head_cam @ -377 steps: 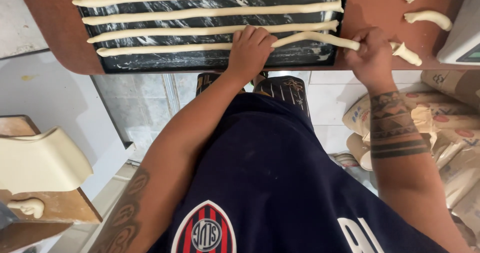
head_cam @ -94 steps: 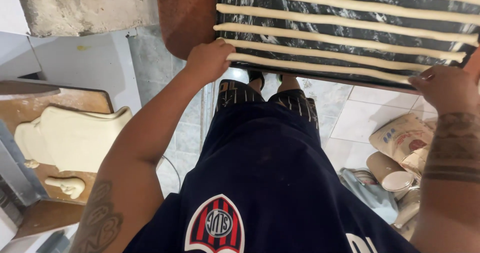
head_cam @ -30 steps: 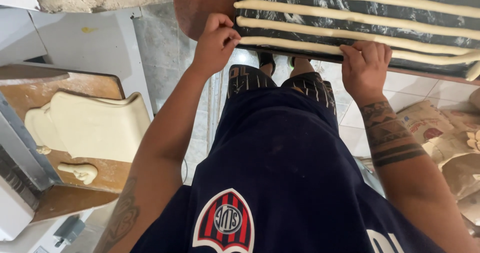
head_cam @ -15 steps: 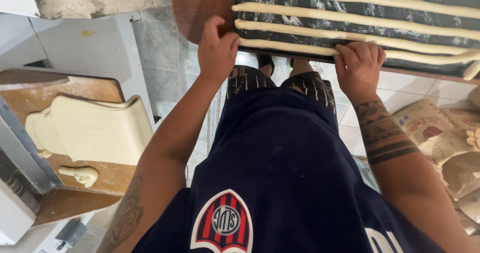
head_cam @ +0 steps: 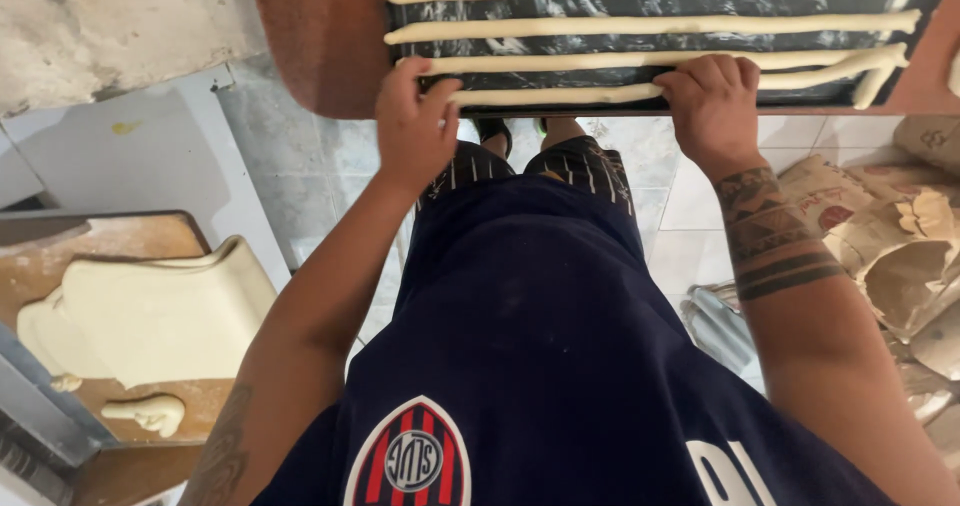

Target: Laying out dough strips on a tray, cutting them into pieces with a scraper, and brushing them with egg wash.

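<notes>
Tray (head_cam: 640, 6) gripped at near edge by left hand (head_cam: 415, 131), right hand (head_cam: 712, 101), fingers clamped | dough ropes (head_cam: 650, 26) judged soft, easily deformed.

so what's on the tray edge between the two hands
In the head view, between the left hand and right hand runs the nearest dough strip along the dark tray's front edge.

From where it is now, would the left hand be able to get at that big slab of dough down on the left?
Probably yes. The left hand grips the near edge of the dark tray, and the slab of dough lies uncovered on a wooden board below, with nothing between them; the hand would first have to let go.
</notes>
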